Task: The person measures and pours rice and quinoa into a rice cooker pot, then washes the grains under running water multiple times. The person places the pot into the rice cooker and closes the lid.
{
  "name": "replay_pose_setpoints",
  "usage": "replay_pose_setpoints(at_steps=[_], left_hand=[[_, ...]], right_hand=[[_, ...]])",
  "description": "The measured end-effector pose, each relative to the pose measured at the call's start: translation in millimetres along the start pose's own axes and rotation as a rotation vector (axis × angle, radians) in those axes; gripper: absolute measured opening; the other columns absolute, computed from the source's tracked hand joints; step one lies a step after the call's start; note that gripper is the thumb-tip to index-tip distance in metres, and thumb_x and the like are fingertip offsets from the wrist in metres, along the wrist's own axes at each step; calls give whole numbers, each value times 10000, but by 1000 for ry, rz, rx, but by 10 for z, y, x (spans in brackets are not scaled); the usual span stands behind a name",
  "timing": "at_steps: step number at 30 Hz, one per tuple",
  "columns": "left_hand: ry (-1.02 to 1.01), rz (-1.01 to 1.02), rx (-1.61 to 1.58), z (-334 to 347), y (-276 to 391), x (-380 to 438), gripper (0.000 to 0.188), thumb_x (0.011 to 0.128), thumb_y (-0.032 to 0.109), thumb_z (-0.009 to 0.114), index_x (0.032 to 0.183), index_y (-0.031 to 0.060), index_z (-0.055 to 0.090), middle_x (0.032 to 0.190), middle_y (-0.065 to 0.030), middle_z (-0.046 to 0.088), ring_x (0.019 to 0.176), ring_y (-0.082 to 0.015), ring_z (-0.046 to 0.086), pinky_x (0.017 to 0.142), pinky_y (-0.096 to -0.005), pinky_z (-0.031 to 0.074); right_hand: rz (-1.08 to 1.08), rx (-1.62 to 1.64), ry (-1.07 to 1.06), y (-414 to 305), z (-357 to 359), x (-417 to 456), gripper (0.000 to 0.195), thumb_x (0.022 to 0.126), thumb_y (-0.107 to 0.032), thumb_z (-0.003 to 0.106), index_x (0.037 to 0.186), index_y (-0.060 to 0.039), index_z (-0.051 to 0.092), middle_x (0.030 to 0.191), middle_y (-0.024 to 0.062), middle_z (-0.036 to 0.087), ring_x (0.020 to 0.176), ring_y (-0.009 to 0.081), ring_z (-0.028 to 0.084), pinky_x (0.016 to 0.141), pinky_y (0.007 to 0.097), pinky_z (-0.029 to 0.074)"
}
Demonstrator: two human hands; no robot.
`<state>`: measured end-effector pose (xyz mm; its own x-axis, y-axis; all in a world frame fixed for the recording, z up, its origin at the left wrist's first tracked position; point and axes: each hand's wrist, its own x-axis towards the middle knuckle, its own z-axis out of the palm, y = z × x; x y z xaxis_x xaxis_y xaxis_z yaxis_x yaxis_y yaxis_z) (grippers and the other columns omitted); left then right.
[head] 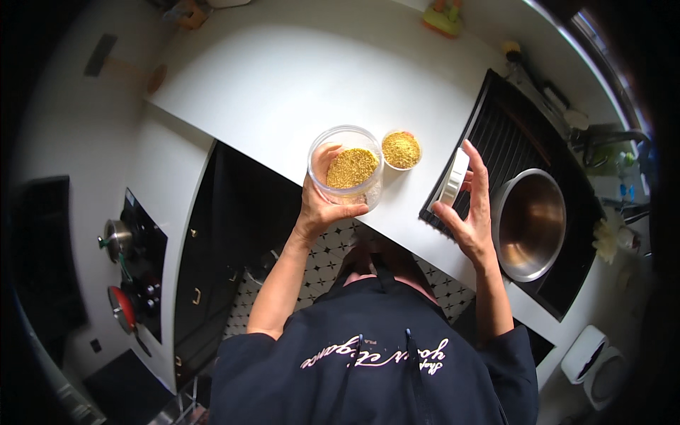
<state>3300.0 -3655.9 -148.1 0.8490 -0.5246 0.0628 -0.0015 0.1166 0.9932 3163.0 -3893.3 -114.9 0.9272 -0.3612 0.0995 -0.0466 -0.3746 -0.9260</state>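
Note:
My left hand (320, 204) grips a clear plastic jar (375, 194) by its side, near the counter's front edge. Yellow granules (351, 168) show through its uncovered mouth; the jar leans a little. Just right of the jar, a small tub (401, 150) stands on the counter, filled with similar yellow granules. A white ridged screw lid (455, 178) is held on edge between the thumb and fingers of my right hand (474, 207), above the left edge of the black drainer.
A white counter (297, 74) spreads ahead. On the right, a steel bowl (531, 226) sits in the black sink unit (491, 127), with a tap (595, 149) behind. Leftward are a hob with a steel pot (118, 240) and a red pan (122, 308). Dark drawers (212, 276) stand below.

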Motion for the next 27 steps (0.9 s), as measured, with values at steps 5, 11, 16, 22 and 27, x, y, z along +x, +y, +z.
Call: replay_pose_setpoints(at_steps=[5,11,16,22,27], left_hand=[[-90,-15,566,-159,117,43,1076,540,375,939,1409,27,408,1334,-195,529,1300,-326,505,1135,-450,399],[-199,52,1209,-90,336,223,1058,566,412,886,1421,-6,422,1338,-222,531,1254,-371,496,1091,-475,384],[-241,193,1396,91,512,427,903,564,261,811,1371,7,495,1259,-197,570,1165,-371,529,1022,-477,373],[-386,151,1525,223,589,641,924,559,285,823,1371,-8,494,1286,-185,564,1215,-358,510,1043,-467,366],[-441,113,1605,297,641,728,946,556,307,829,1380,-15,492,1294,-180,563,1220,-356,506,1044,-471,370]], right_hand=[[44,-24,15,41,71,-90,974,763,-243,819,1566,-115,282,1399,122,453,1015,187,555,887,334,463],[85,15,7,175,210,-423,941,761,-208,831,1542,-103,316,1398,117,441,1112,210,538,914,347,452],[144,26,33,255,111,-591,941,732,-200,828,1528,-103,337,1414,152,430,1246,279,485,1007,391,438],[99,78,80,329,42,-575,933,715,-185,832,1510,-93,352,1422,190,422,1331,346,438,1091,441,404],[49,41,112,430,60,-570,954,703,-195,811,1532,-114,346,1425,121,431,1224,237,494,971,350,438]])
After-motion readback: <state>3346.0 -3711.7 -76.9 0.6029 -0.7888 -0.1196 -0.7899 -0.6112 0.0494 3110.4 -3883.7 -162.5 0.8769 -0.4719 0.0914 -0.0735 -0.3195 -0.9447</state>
